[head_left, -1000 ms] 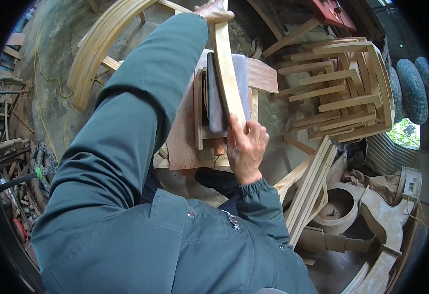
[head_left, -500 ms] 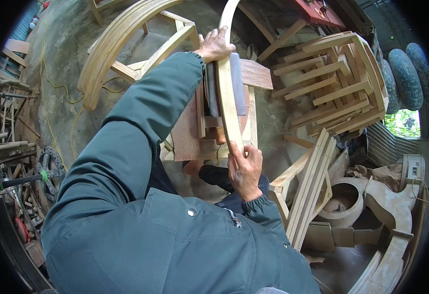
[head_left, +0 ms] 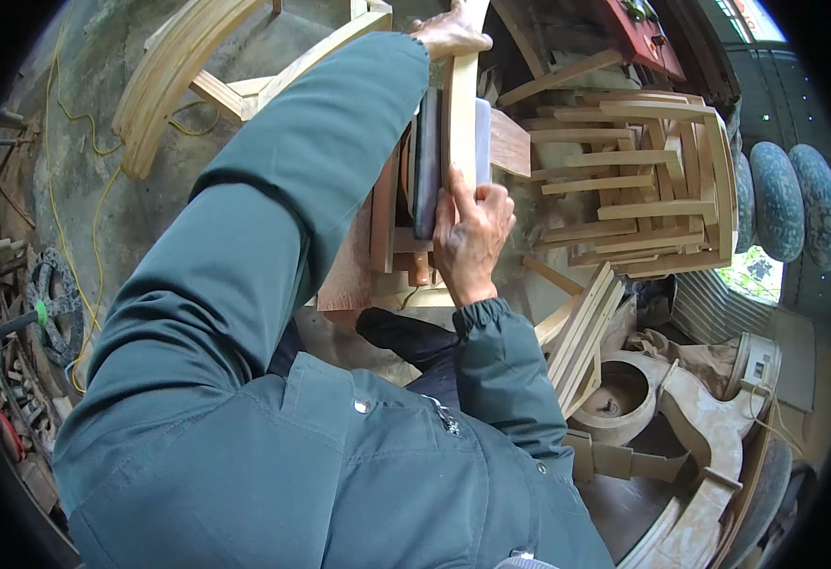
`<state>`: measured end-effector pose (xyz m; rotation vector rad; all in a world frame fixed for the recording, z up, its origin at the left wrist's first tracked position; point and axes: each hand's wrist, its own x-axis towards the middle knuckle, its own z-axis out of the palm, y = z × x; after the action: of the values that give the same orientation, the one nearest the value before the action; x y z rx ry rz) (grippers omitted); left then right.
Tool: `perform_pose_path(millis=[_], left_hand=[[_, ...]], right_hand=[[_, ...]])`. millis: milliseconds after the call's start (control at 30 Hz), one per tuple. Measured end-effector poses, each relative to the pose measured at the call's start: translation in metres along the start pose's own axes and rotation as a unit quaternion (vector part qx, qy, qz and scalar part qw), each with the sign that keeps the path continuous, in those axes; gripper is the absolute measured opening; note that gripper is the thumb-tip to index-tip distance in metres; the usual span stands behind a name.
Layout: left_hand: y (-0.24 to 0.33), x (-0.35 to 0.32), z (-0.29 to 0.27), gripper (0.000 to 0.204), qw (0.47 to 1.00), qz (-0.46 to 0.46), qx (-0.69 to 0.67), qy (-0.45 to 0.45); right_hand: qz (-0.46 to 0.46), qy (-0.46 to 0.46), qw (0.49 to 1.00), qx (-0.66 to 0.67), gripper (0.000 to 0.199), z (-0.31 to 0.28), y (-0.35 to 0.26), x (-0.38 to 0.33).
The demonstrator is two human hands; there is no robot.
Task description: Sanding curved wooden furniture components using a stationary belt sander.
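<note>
A pale, curved wooden piece (head_left: 460, 114) runs away from me, its far end cut off by the top of the view. My left hand (head_left: 452, 33) grips it far out, fingers closed over it. Close to my body, my right hand (head_left: 475, 232) is closed on its near end, index finger stretched along the wood. The piece lies over a sanding machine with upright grey belt-like surfaces (head_left: 425, 175) on a wooden stand. Reddish boards (head_left: 347, 270) flank the stand, and a copper-coloured cylinder (head_left: 420, 269) shows below the belt.
Stacked wooden frames (head_left: 662, 180) stand at the right, curved frames (head_left: 174, 81) at the far left. A large band-saw-like machine (head_left: 710, 408) sits at the lower right. A yellow cord (head_left: 53, 190) crosses the floor at left, beside heaped scrap wood (head_left: 17, 379).
Both hands have pushed the curved wooden piece farther away across the belt. My right hand has moved up beside the machine, and my view has shifted slightly.
</note>
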<state>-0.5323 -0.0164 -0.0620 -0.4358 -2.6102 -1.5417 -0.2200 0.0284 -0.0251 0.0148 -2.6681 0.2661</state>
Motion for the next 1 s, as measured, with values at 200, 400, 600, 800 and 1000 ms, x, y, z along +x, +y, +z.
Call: perform_pose_path(millis=[200, 400, 600, 800, 1000], left_hand=[[0.015, 0.04, -0.017, 0.129, 0.988, -0.087, -0.061, -0.111], [0.015, 0.048, -0.055, 0.113, 0.99, -0.074, 0.006, -0.116], [0.005, 0.044, -0.046, 0.092, 0.995, -0.041, 0.076, -0.043], [0.016, 0.001, -0.049, 0.098, 0.986, -0.053, 0.136, -0.086], [0.048, -0.086, -0.051, 0.093, 0.967, 0.019, 0.24, -0.085]], right_hand=[[-0.011, -0.021, 0.998, -0.054, 0.044, 0.022, 0.012, 0.051], [-0.01, -0.017, 0.999, -0.04, 0.047, 0.041, 0.006, 0.088], [-0.048, -0.013, 0.997, -0.056, 0.056, 0.04, 0.008, 0.081], [-0.02, -0.068, 0.997, -0.043, 0.056, 0.009, 0.001, 0.036], [-0.045, -0.024, 0.998, -0.042, 0.052, -0.025, 0.006, -0.043]])
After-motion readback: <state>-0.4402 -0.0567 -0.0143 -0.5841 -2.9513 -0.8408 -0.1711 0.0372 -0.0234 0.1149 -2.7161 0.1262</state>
